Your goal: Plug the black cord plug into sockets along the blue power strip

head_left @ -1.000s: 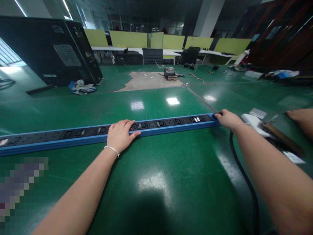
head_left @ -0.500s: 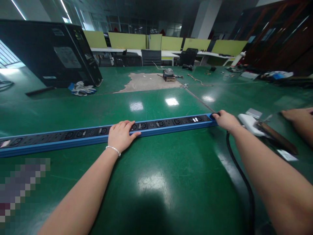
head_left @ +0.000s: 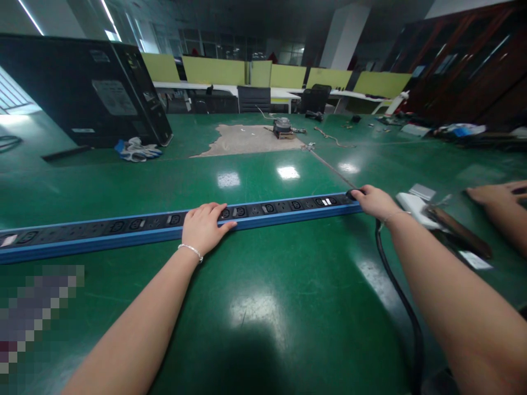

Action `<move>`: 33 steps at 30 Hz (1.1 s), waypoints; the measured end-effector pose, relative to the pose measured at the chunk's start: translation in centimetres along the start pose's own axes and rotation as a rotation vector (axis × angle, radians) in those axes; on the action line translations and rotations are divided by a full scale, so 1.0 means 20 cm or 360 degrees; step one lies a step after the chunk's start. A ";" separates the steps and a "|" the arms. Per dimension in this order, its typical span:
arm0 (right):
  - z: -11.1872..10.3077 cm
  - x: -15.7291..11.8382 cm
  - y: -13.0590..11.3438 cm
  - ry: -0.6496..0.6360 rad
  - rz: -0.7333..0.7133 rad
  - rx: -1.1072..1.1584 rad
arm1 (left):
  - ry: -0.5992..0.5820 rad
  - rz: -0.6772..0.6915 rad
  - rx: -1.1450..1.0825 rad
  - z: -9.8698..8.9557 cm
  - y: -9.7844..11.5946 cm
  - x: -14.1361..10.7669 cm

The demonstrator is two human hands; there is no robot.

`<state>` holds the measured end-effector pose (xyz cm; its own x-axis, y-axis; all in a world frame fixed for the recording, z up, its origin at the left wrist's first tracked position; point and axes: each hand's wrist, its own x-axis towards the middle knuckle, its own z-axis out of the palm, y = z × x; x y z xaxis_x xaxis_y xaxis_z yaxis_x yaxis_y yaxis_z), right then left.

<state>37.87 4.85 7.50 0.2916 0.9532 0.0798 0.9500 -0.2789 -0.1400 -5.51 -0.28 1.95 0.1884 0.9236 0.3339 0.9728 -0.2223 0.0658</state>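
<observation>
A long blue power strip (head_left: 275, 215) with a black socket face lies across the green floor in front of me. My left hand (head_left: 202, 227) grips it near the middle, fingers over the top and thumb along the front edge. At the strip's right end, my right hand (head_left: 374, 202) pinches a black plug (head_left: 353, 194) against the socket face. Fingers partly cover the plug, so how far it sits in a socket is hidden. A thick black cord (head_left: 397, 288) runs from beneath my right hand down toward me.
Another person's hand (head_left: 494, 197) is at the right edge, beyond a white object (head_left: 418, 210) and a brown bar (head_left: 459, 230). Back left stand a black computer case (head_left: 102, 93) and gloves (head_left: 138, 150). A small device (head_left: 282, 128) sits on a bare floor patch (head_left: 247, 138).
My right hand and the plug have moved slightly left along the strip's end. My left hand has stayed in place. The view has shifted a little.
</observation>
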 end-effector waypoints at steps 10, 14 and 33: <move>0.04 0.05 -0.05 -0.0059 0.0055 -0.0136 | 0.0022 0.0000 0.0016 0.00 0.01 0.00; 0.04 0.07 -0.07 -0.0101 0.0069 -0.0194 | 0.0013 -0.0007 0.0025 0.00 0.00 0.00; 0.10 0.03 -0.04 -0.0048 0.0065 -0.0084 | 0.0020 -0.0005 -0.0002 0.00 0.00 0.00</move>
<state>37.08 5.82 5.60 0.3274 0.9438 0.0455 0.9422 -0.3225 -0.0903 -5.46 -0.35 1.87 0.1835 0.9203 0.3456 0.9732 -0.2197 0.0682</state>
